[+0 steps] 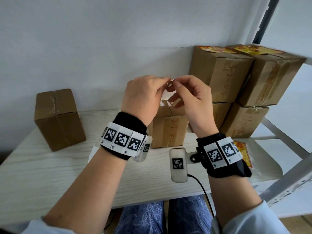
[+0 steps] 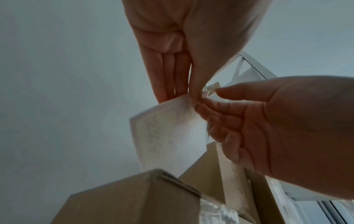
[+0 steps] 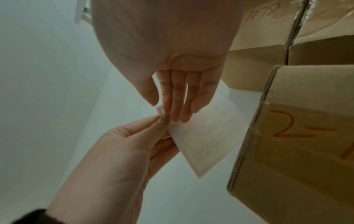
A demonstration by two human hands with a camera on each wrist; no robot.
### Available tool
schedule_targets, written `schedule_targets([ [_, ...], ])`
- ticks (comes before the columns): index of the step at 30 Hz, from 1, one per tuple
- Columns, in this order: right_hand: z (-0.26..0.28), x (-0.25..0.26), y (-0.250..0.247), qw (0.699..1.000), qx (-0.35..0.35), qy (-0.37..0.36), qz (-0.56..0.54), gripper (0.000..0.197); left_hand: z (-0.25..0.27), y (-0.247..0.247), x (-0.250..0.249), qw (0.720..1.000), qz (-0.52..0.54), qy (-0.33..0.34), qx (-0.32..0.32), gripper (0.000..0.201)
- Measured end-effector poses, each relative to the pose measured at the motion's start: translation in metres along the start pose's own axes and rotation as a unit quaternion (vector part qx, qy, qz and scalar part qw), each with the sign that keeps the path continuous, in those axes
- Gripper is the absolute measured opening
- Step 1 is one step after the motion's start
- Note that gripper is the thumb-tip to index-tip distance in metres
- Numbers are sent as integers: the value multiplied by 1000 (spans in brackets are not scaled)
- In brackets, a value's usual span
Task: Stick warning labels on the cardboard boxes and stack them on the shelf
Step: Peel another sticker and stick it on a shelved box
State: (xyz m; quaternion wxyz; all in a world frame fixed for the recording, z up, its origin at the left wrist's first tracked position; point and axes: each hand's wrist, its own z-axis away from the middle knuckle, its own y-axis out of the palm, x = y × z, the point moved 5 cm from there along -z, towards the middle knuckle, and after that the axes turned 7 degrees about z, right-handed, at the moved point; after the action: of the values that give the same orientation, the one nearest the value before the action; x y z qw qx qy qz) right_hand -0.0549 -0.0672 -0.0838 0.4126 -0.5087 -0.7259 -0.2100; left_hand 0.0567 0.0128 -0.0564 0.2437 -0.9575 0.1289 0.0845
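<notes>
A white-backed warning label (image 1: pixel 166 95) hangs in the air over the middle cardboard box (image 1: pixel 168 130), which bears orange handwriting on its taped front. My left hand (image 1: pixel 163 81) and right hand (image 1: pixel 174 83) both pinch the label's top corner, fingertips almost touching. From the left wrist, the label (image 2: pixel 168 136) hangs below my left hand (image 2: pixel 188 97), and a small curled bit of corner (image 2: pixel 212 88) sticks up beside my right hand (image 2: pixel 206 97). From the right wrist, the label (image 3: pixel 210 141) shows faint print, next to the box (image 3: pixel 296 144).
An unlabelled box (image 1: pixel 57 119) stands at the table's (image 1: pixel 42 179) left. Several boxes (image 1: pixel 219 73) are stacked two high at the right on the metal shelf (image 1: pixel 287 179); the top ones carry yellow-red labels. Spare labels (image 1: pixel 243 152) lie behind my right wrist.
</notes>
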Motion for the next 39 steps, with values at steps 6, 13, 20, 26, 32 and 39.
schedule_targets([
  [6,-1,-1,-2,999,-7,34,-40,11,1,3,-6,999,-26,23,23,22],
  [13,1,-2,-3,997,-6,50,-61,12,2,7,-9,998,-28,27,43,24],
  [20,2,-3,-5,999,-4,31,-28,13,6,3,-17,997,70,-25,20,26],
  [26,4,-1,-2,999,14,-14,39,9,3,3,-6,987,140,-83,13,16],
  [32,7,-1,0,999,16,9,41,12,5,1,14,972,159,-171,-9,17],
  [39,4,-11,2,994,-10,95,53,17,6,-23,59,919,204,-333,-55,17],
])
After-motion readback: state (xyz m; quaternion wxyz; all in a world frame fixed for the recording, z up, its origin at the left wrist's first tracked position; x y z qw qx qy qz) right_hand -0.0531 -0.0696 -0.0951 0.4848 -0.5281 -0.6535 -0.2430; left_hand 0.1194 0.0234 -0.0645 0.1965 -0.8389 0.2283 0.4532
